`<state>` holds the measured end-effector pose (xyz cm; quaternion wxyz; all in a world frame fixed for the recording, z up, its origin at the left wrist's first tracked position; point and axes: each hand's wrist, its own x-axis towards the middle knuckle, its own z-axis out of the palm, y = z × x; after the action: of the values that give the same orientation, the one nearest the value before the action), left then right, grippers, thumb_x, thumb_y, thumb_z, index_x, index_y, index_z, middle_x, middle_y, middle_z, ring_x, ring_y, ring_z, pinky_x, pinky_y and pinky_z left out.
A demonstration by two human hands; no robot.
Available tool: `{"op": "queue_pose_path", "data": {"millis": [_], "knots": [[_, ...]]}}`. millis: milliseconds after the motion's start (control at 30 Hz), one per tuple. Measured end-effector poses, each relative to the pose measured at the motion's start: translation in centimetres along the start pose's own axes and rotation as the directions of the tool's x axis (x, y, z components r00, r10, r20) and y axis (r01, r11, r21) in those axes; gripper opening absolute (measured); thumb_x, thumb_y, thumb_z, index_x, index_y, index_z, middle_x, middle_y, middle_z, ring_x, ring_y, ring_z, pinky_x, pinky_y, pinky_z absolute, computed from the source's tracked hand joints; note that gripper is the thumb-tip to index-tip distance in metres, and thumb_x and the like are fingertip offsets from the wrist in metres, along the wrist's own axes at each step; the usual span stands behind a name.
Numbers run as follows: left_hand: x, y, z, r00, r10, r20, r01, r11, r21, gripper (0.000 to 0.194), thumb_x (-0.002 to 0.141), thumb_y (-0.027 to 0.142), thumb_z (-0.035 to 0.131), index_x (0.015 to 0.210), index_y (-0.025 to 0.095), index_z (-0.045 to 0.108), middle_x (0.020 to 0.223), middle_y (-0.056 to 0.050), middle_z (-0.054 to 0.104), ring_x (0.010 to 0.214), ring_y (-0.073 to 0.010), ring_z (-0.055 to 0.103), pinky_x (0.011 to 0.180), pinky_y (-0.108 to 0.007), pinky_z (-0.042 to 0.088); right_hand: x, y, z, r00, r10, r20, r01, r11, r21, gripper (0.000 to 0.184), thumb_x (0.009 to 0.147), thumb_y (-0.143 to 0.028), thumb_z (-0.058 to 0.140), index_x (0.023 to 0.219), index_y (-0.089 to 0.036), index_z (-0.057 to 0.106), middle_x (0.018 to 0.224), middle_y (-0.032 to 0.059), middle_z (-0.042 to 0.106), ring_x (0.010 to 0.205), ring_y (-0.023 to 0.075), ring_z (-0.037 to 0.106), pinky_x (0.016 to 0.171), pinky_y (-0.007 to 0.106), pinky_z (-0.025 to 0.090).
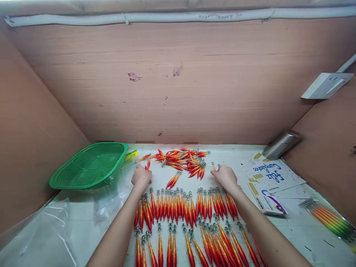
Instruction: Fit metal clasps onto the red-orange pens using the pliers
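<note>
My left hand (141, 178) is closed around a red-orange squid jig (146, 168), whose body shows at the fingertips. My right hand (226, 178) is closed too, with the wire hook crowns of squid jigs (213, 165) sticking out past its fingers; their bodies are mostly hidden by the hand. Between and beyond both hands lies a loose pile of squid jigs (180, 158). Nearer to me is a row of squid jigs (175, 207) laid side by side, hooks pointing away. Closer still is a second, less even row of squid jigs (169, 246), cut off by the frame.
At the left stand a green plastic basket (89, 163) and clear plastic bags (41, 237). On the right lie a metal cylinder (282, 144), printed cards (274, 174), a small box (268, 202) and a pack of green-orange jigs (330, 222). Wooden panels (178, 92) enclose the table.
</note>
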<state>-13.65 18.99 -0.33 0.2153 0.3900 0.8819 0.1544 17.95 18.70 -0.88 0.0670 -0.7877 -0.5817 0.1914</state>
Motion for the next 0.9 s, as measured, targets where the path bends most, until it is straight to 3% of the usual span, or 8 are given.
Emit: {"op": "queue_pose_path", "data": {"millis": [133, 300, 367, 467, 567, 700, 900], "knots": [[0.3, -0.6, -1.0, 1.000, 0.014, 0.025, -0.010, 0.991, -0.131, 0.035, 0.092, 0.033, 0.063, 0.123, 0.018, 0.060, 0.126, -0.010, 0.063, 0.108, -0.0255, 0.064, 0.090, -0.047, 0.055, 1.8, 0.8, -0.1, 0.999, -0.022, -0.037, 0.020, 0.998, -0.067, 0.032, 0.096, -0.035, 0.061, 0.123, -0.019, 0.061, 0.125, 0.0085, 0.063, 0.103, 0.0206, 0.066, 0.086, 0.041, 0.056], [-1.6, -0.8, -1.1, 0.992, 0.122, 0.014, -0.105, 0.902, -0.420, 0.024, 0.092, 0.031, 0.063, 0.111, 0.016, 0.064, 0.110, -0.006, 0.067, 0.095, -0.0215, 0.066, 0.084, -0.042, 0.054, 5.7, -2.3, -0.8, 0.972, -0.229, -0.044, 0.222, 0.966, -0.134, 0.031, 0.096, -0.035, 0.061, 0.123, -0.019, 0.061, 0.124, 0.0079, 0.064, 0.103, 0.0207, 0.065, 0.087, 0.042, 0.056], [-3.4, -0.6, -0.9, 0.982, 0.188, 0.018, -0.144, 0.806, -0.574, 0.018, 0.088, 0.029, 0.066, 0.100, 0.015, 0.064, 0.092, -0.003, 0.068, 0.081, -0.0178, 0.064, 0.076, -0.036, 0.053, 7.4, -3.5, -1.3, 0.942, -0.336, -0.023, 0.328, 0.931, -0.158, 0.031, 0.096, -0.035, 0.061, 0.123, -0.020, 0.061, 0.126, 0.0081, 0.063, 0.106, 0.0213, 0.065, 0.089, 0.043, 0.055], [-6.6, -0.3, -0.8, 0.951, 0.299, 0.079, -0.128, 0.613, -0.780, 0.018, 0.071, 0.029, 0.074, 0.079, 0.017, 0.063, 0.065, 0.002, 0.063, 0.061, -0.0138, 0.057, 0.061, -0.026, 0.047, 9.3, -4.5, -1.8, 0.892, -0.452, 0.024, 0.449, 0.876, -0.178, 0.031, 0.096, -0.034, 0.062, 0.123, -0.020, 0.061, 0.127, 0.0083, 0.062, 0.107, 0.0219, 0.064, 0.090, 0.043, 0.055], [-9.3, -0.2, -0.8, 0.913, 0.378, 0.154, -0.022, 0.423, -0.906, 0.024, 0.059, 0.033, 0.076, 0.071, 0.018, 0.061, 0.064, 0.001, 0.063, 0.056, -0.0118, 0.053, 0.055, -0.024, 0.043, 10.3, -4.6, -2.0, 0.854, -0.518, 0.056, 0.520, 0.840, -0.158, 0.032, 0.095, -0.034, 0.062, 0.123, -0.019, 0.061, 0.126, 0.0083, 0.063, 0.107, 0.0220, 0.065, 0.090, 0.043, 0.055], [-11.3, -0.2, -0.9, 0.892, 0.390, 0.229, 0.144, 0.236, -0.961, 0.029, 0.056, 0.033, 0.078, 0.072, 0.019, 0.058, 0.063, 0.004, 0.060, 0.059, -0.0107, 0.057, 0.056, -0.022, 0.044, 10.7, -3.9, -2.5, 0.855, -0.518, 0.009, 0.517, 0.853, -0.064, 0.032, 0.095, -0.034, 0.062, 0.123, -0.018, 0.061, 0.125, 0.0082, 0.063, 0.105, 0.0218, 0.065, 0.089, 0.044, 0.055], [-12.9, -0.4, -1.0, 0.826, 0.430, 0.364, 0.333, 0.148, -0.931, 0.036, 0.052, 0.023, 0.087, 0.065, 0.018, 0.054, 0.066, -0.003, 0.069, 0.064, -0.0114, 0.063, 0.066, -0.022, 0.049, 9.1, -2.6, -4.5, 0.911, -0.318, -0.263, 0.386, 0.882, 0.270, 0.030, 0.095, -0.034, 0.062, 0.121, -0.018, 0.062, 0.122, 0.0075, 0.064, 0.102, 0.0209, 0.065, 0.087, 0.042, 0.056]]}}
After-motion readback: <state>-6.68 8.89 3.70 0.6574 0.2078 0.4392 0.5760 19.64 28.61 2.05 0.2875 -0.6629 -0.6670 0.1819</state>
